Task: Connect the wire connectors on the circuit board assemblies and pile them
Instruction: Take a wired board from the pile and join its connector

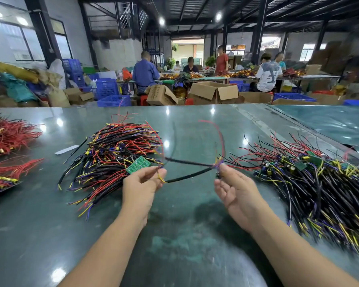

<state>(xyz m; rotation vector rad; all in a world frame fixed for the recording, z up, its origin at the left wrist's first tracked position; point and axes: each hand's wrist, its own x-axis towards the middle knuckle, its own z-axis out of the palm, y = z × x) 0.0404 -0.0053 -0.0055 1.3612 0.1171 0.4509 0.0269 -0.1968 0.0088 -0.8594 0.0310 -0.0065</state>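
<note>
Both forearms reach in over the green table [184, 235]. Left hand [142, 184] pinches a green circuit board [137, 164] with its yellow and black leads; right hand [234, 192] pinches the purple and yellow wire ends [219, 162] between thumb and forefinger, its other fingers loose. Black sleeved wires [190, 162] span between the two hands, blurred, above the table. This assembly looks light and floppy: the wires will bend and snag, and the board is stiff but likely fragile at its solder joints, so I would hold near the wire ends. Left pile of assemblies [112, 154] and right pile of assemblies [311, 179] lie loose on the table. Beyond, blue crates [107, 89] and an open cardboard box [214, 92]; their contents cannot be made out.
</note>
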